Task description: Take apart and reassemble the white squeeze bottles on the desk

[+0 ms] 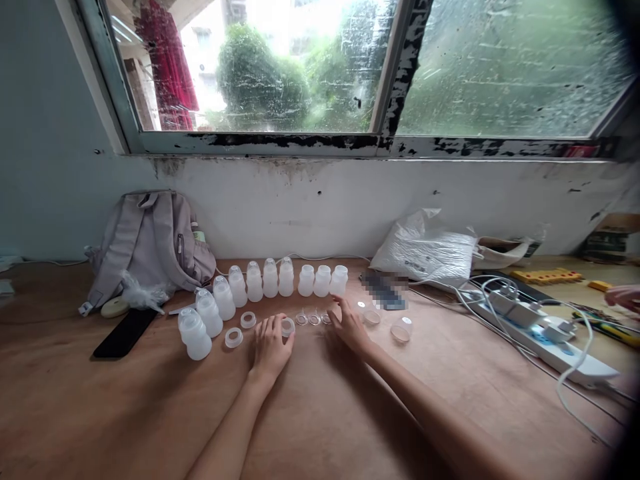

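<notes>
A: What's closest in?
B: Both forearms on the wooden table (320,427). The left hand (271,345) lies flat, fingers loose, touching a white ring (287,326).
A: And the other?
B: The right hand (350,327) is open, empty, fingertips beside small clear discs (314,319), before the arc of white bottles (270,279)
</notes>
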The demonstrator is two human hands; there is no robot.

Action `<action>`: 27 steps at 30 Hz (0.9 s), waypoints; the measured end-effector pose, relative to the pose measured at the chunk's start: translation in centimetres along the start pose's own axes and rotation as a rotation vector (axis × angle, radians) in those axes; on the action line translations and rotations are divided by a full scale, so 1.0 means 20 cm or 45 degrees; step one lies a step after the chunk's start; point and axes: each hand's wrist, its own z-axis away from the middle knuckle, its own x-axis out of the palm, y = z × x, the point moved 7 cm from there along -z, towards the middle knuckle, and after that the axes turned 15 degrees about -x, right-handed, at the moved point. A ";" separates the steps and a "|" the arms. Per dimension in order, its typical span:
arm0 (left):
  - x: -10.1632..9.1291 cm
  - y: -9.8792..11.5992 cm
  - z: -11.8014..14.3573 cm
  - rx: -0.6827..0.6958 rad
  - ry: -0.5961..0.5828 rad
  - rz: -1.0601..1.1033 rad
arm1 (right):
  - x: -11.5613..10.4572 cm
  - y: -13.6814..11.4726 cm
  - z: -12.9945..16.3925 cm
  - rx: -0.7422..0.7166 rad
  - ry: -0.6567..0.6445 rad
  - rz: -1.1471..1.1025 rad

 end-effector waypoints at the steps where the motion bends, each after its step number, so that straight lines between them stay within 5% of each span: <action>1: 0.00 0.02 0.01 0.017 -0.001 0.023 | 0.01 0.03 0.04 0.045 -0.019 -0.001; 8: 0.01 0.10 0.07 0.139 -0.076 0.119 | 0.02 0.05 0.10 0.117 -0.063 -0.125; 11: 0.01 0.11 0.08 0.169 -0.083 0.187 | -0.05 -0.06 0.10 0.076 -0.020 -0.221; 15: -0.01 0.14 0.09 0.218 -0.120 0.254 | -0.01 -0.30 0.12 -0.205 -0.253 -0.318; 18: -0.01 0.16 0.10 0.248 -0.189 0.235 | 0.03 -0.38 0.14 -0.242 -0.370 -0.329; 27: 0.06 0.20 0.14 0.281 -0.383 0.107 | 0.05 -0.24 0.14 0.109 -0.215 -0.542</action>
